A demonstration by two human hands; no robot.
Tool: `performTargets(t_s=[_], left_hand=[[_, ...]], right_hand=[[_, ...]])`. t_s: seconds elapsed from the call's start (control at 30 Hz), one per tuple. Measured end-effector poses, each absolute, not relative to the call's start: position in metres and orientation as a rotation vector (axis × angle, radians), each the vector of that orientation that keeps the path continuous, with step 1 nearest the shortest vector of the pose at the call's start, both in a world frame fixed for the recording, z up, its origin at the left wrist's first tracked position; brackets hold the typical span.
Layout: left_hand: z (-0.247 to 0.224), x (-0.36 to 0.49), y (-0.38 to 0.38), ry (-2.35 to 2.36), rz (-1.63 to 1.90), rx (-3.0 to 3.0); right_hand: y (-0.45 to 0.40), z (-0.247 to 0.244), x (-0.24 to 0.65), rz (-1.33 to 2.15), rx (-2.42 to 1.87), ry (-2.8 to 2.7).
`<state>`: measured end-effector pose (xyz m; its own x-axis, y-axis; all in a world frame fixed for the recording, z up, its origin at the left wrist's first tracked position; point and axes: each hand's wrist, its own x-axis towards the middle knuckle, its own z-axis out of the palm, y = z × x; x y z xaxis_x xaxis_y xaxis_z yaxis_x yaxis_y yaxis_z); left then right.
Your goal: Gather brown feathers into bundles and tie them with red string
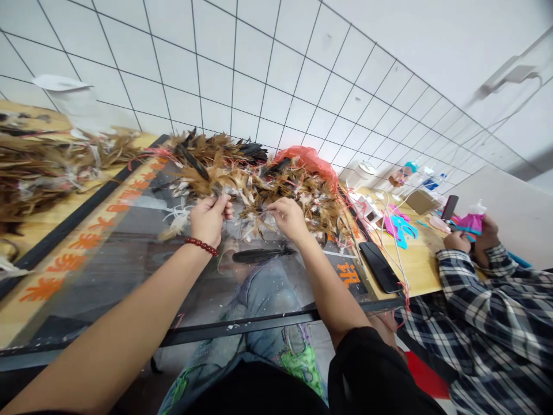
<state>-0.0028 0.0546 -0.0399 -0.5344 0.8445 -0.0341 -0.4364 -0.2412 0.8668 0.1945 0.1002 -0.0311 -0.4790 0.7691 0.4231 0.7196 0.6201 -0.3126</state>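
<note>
My left hand, with a dark red bead bracelet on its wrist, is closed in a pinch at the near edge of a heap of brown and black feathers. What lies in its fingers is too small to make out. To its right, my right hand also pinches, thumb against fingers, in front of the same heap; whatever it holds blends with the feathers behind. A single long black feather lies on the glass tabletop just below my hands. Pale feathers lie left of my left hand.
More brown feathers cover the wooden surface at left. A red plastic bag sits behind the heap. Right of it are a phone, red strings and colourful cut pieces. A co-worker in a plaid sleeve holds a pink item.
</note>
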Motion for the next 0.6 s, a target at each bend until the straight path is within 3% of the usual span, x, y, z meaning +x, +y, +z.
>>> performTargets(t_s=[0.17,0.27,0.33,0.5,0.6], left_hand=[[-0.038,0.000,0.053,1.124,1.821,0.576],[-0.036,0.000,0.052,1.122,1.808,0.573],[-0.035,0.000,0.052,1.101,1.799,0.567],[-0.032,0.000,0.048,1.050,1.764,0.497],[-0.031,0.000,0.047,1.031,1.719,0.484]], right_hand=[[0.089,-0.036,0.177,-0.150,-1.233,-2.658],[0.093,-0.034,0.181,-0.062,-1.312,-2.482],[0.098,-0.030,0.188,0.173,-1.346,-2.185],[0.106,-0.027,0.197,1.127,-1.206,-1.573],[0.105,-0.030,0.192,1.388,-1.064,-1.427]])
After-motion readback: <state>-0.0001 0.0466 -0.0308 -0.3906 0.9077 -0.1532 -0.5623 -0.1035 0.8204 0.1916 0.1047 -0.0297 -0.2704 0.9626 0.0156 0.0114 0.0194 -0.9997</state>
